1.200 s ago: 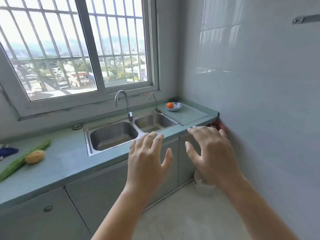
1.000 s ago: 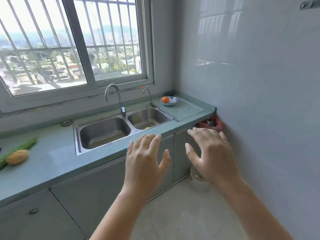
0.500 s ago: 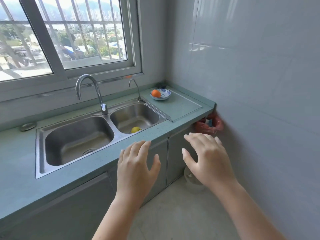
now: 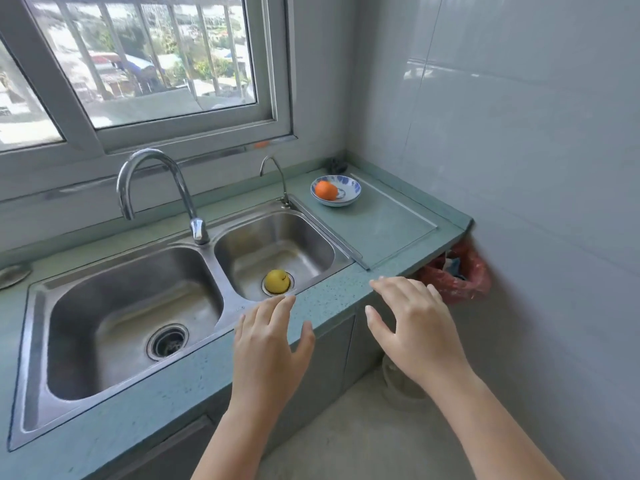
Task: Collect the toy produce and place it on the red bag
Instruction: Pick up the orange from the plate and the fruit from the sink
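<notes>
A yellow toy fruit [image 4: 276,281] lies over the drain of the right sink basin [image 4: 304,244]. An orange toy fruit [image 4: 326,190] rests in a blue-and-white bowl [image 4: 349,192] at the back of the counter. A red plastic bag [image 4: 467,275] hangs below the counter's right end, against the wall. My left hand [image 4: 270,344] hovers open at the counter's front edge, fingertips just short of the yellow fruit. My right hand [image 4: 415,327] is open too, spread in front of the cabinet, left of the red bag. Both hands hold nothing.
A tall curved tap [image 4: 162,188] stands between the basins and a thin small tap [image 4: 277,178] behind the right basin. The left basin [image 4: 104,306] holds only its drain. A glass board [image 4: 377,223] lies on the green counter [image 4: 329,306]. Tiled wall on the right.
The view has moved closer to the sink and tilted down. The cucumber and potato at the far left have left the view. Both hands stay open, now near the counter's edge.
</notes>
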The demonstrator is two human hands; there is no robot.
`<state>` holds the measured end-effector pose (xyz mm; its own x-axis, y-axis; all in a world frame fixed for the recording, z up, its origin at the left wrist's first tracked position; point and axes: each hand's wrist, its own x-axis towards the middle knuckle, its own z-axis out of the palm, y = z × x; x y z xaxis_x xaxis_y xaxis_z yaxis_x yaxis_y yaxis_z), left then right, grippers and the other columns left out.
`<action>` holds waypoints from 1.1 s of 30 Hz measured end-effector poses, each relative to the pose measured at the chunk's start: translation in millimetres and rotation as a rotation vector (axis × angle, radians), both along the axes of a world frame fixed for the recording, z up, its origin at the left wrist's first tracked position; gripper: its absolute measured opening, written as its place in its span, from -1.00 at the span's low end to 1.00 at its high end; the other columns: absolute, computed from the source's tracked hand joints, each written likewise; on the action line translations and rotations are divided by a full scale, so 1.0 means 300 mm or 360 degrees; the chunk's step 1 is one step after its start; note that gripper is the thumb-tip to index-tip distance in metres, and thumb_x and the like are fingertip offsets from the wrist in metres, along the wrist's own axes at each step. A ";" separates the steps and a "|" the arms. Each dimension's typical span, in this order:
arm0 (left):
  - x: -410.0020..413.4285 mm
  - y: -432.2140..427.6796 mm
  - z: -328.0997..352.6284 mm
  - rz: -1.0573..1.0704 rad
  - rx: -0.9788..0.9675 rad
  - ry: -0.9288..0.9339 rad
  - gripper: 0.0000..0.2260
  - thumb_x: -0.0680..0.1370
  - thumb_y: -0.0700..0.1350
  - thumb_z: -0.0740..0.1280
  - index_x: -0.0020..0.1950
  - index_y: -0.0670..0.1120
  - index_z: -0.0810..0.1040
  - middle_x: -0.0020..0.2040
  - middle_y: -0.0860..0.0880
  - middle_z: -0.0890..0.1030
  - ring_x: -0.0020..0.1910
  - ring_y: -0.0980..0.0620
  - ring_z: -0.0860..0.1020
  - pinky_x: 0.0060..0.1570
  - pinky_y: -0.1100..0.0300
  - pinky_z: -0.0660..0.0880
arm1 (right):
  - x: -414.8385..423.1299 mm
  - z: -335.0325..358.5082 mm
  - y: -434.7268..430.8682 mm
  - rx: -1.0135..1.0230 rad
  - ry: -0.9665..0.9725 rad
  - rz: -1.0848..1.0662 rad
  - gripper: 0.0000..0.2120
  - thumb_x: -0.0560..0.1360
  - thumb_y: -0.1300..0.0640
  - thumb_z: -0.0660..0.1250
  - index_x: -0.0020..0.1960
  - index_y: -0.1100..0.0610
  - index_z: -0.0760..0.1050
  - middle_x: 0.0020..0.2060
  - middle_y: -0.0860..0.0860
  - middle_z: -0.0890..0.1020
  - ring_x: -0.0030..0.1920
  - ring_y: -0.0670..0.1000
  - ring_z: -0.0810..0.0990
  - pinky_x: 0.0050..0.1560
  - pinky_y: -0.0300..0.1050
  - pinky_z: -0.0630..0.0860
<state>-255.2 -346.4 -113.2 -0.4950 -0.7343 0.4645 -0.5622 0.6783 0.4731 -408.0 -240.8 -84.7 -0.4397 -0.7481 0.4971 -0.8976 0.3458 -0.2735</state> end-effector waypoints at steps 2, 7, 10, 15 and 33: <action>-0.067 -0.042 -0.015 -0.0004 -0.0005 -0.0025 -0.63 0.44 0.02 0.23 0.10 -0.18 0.58 0.00 -0.11 0.63 -0.02 -0.15 0.58 0.05 -0.05 0.46 | -0.076 -0.013 -0.047 -0.0005 -0.0011 0.0003 -0.60 0.40 -0.05 0.12 0.06 0.13 0.56 -0.02 0.04 0.65 0.00 0.09 0.60 0.08 0.24 0.44; -0.247 -0.140 -0.049 0.0105 0.0003 -0.0039 -0.62 0.43 0.03 0.20 0.08 -0.18 0.59 -0.01 -0.11 0.64 -0.06 -0.15 0.60 -0.01 -0.05 0.49 | -0.303 -0.064 -0.176 0.0046 -0.0087 0.0109 -0.59 0.42 -0.05 0.12 0.09 0.15 0.54 0.00 0.05 0.65 0.02 0.09 0.59 0.08 0.18 0.48; -0.360 -0.195 -0.066 0.0169 0.0052 -0.0049 -0.60 0.43 0.05 0.16 0.06 -0.18 0.59 -0.01 -0.11 0.64 -0.05 -0.17 0.59 -0.04 -0.04 0.49 | -0.449 -0.084 -0.254 0.0108 -0.0142 0.0198 -0.58 0.43 -0.06 0.10 0.11 0.14 0.53 0.02 0.06 0.64 0.04 0.10 0.58 0.08 0.20 0.49; -0.494 -0.286 -0.103 0.0319 0.0126 -0.0018 -0.59 0.43 0.06 0.16 0.07 -0.18 0.58 0.01 -0.12 0.62 -0.03 -0.17 0.57 -0.03 -0.04 0.49 | -0.646 -0.108 -0.384 0.0117 -0.0148 0.0346 -0.59 0.42 -0.05 0.11 0.09 0.15 0.54 -0.01 0.06 0.65 0.01 0.10 0.59 0.06 0.14 0.49; -0.667 -0.691 -0.323 0.0562 0.0426 -0.0136 -0.60 0.41 0.04 0.18 0.07 -0.18 0.57 -0.01 -0.13 0.61 -0.03 -0.14 0.56 -0.01 0.02 0.47 | -0.884 -0.259 -0.899 0.0353 -0.0310 0.0477 -0.57 0.39 -0.05 0.09 0.06 0.16 0.55 -0.02 0.09 0.64 0.00 0.15 0.59 0.04 0.17 0.49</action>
<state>-455.1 -553.8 -210.0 -0.2210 -0.9539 0.2032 -0.7819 0.2978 0.5476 -673.1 -510.4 -162.4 -0.2560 -0.9367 0.2389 -0.9063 0.1466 -0.3965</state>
